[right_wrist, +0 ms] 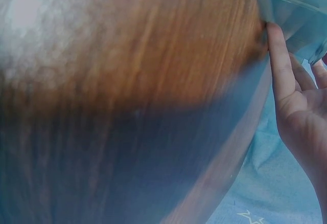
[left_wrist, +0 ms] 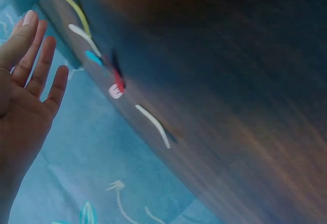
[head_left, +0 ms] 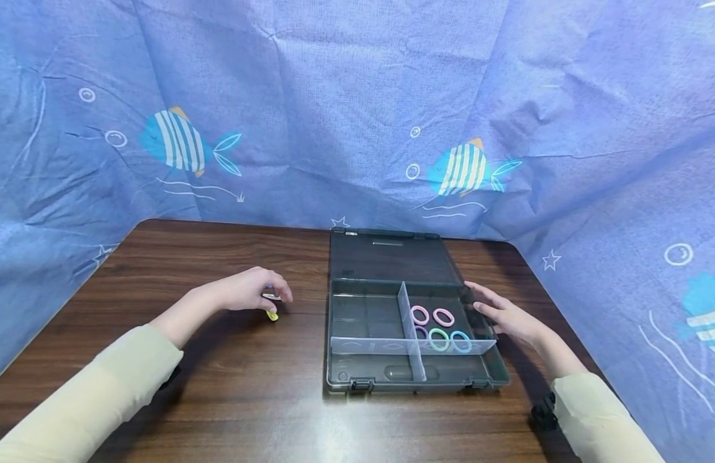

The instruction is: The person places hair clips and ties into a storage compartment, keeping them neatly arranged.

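My left hand [head_left: 250, 289] reaches over the left part of the table, fingers gently bent above a few small, slim pieces. A yellow piece [head_left: 272, 316] and a white piece [head_left: 272, 296] show beside its fingers. In the left wrist view, the hand's fingers are spread apart, with thin curved yellow [left_wrist: 77, 13], white [left_wrist: 153, 125] and red [left_wrist: 119, 81] pieces lying apart from it. My right hand [head_left: 510, 319] rests at the right side of a dark see-through divided box [head_left: 366, 310], fingertips touching its edge. Several hair ties [head_left: 443, 317] in pink, purple, green and blue lie in the back right compartment.
The box lid [head_left: 392, 257] is folded back onto the wooden table [head_left: 230, 392]. Pale dividers [head_left: 371, 346] split the box into compartments, and latches [head_left: 362, 385] line its front. A blue fish-print cloth [head_left: 346, 116] hangs behind and beside the table.
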Tool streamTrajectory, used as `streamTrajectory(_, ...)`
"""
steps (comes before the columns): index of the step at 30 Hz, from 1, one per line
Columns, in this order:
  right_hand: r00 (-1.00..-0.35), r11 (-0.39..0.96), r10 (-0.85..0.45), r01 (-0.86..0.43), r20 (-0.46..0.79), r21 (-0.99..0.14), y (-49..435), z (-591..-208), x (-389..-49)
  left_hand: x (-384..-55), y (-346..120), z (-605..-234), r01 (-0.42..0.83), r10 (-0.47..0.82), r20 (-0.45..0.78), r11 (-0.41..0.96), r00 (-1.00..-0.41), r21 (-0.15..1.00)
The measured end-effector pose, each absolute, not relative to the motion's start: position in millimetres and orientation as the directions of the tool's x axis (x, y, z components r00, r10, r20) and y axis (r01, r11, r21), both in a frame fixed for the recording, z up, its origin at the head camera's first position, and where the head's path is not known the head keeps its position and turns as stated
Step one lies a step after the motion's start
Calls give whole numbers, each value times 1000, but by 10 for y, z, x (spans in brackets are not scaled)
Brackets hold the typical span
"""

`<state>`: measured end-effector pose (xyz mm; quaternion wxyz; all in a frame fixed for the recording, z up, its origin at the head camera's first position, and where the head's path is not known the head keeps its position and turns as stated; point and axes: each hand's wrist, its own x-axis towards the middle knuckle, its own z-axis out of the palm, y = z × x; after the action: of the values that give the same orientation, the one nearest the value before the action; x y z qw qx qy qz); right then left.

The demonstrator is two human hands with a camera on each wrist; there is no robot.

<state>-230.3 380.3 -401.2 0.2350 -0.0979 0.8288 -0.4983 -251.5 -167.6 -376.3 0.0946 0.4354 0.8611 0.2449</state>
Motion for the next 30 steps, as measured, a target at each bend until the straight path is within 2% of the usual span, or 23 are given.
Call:
streamTrajectory(17,-868,464,-406,73,-285,-883,3812,-4036,-2313,-2643,-1757,-4024,716,809,63,477,-584,510)
streamTrajectory(26,-874,474,-384,89,-297,-876,3810,-4053,-2322,-2618,-1755,-4071,670,765,28,545,-644,505)
streamTrajectory(30,-876,470,-385,84,-290,-878,3811,-4061,-2321,-2621,-1760,-4089,650,758,10,552,-652,523)
